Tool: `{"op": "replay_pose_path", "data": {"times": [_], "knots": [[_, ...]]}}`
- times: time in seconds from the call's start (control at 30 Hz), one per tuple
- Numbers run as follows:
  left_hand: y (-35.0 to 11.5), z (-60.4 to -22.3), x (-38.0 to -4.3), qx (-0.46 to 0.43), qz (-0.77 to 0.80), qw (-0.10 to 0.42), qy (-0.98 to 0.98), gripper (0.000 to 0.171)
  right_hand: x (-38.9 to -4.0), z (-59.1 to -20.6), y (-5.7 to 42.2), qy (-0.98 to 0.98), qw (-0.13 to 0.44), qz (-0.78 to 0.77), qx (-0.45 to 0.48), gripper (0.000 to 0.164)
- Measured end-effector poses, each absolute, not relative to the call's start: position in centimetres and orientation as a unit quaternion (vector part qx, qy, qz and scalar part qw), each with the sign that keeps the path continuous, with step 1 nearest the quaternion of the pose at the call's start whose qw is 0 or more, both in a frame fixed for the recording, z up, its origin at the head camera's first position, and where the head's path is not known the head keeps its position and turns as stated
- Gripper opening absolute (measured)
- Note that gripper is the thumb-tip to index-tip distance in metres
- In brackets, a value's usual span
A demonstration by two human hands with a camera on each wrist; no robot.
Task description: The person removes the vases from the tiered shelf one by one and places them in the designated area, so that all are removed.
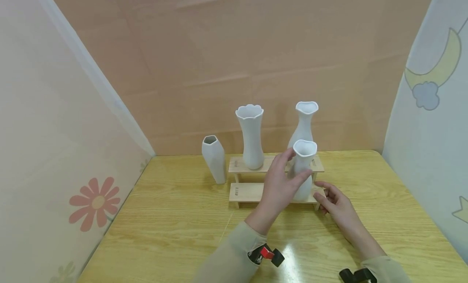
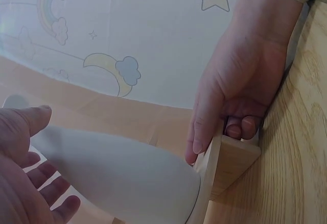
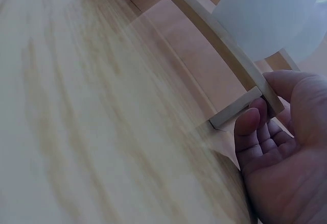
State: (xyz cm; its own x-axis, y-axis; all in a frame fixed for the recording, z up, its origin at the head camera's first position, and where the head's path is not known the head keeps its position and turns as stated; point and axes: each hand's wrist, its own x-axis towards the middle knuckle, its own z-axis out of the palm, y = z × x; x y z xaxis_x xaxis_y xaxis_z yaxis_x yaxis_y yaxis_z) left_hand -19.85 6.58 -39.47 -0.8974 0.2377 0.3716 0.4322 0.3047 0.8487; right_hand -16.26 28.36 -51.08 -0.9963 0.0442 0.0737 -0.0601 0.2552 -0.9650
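Observation:
In the head view my left hand (image 1: 281,181) is around the white vase (image 1: 305,149) on the front shelf. Its thumb crosses in front of the neck and the other fingers spread along the left side. The left wrist view shows these fingers (image 2: 56,189) loosely bent beside the vase body; firm contact cannot be told. My right hand (image 1: 338,207) pinches the right end of the wooden stand (image 1: 246,190). Close up in the right wrist view, thumb and fingertips hold the shelf's end (image 3: 268,101). The vase base stands on that shelf.
On the rear shelf (image 1: 235,165) stand a tall scalloped vase (image 1: 252,140) and a wavy-rimmed vase (image 1: 304,126), partly hidden. A faceted vase (image 1: 215,161) stands on the table (image 1: 164,222) left of the stand. Walls border the table at the back and sides.

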Motion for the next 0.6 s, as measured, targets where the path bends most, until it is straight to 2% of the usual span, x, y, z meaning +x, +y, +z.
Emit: {"op": "replay_pose_path", "data": {"times": [0.4, 0.6], "knots": [[7.09, -39.6, -20.13, -0.209, -0.551, 0.132, -0.797, 0.046, -16.34, -51.27, 28.34, -0.789, 0.048, 0.612, 0.008, 0.055], [7.19, -39.69, -20.22, -0.209, -0.56, 0.133, -0.791, 0.037, -16.46, -51.33, 28.38, -0.788, 0.044, 0.614, 0.005, 0.056]]}}
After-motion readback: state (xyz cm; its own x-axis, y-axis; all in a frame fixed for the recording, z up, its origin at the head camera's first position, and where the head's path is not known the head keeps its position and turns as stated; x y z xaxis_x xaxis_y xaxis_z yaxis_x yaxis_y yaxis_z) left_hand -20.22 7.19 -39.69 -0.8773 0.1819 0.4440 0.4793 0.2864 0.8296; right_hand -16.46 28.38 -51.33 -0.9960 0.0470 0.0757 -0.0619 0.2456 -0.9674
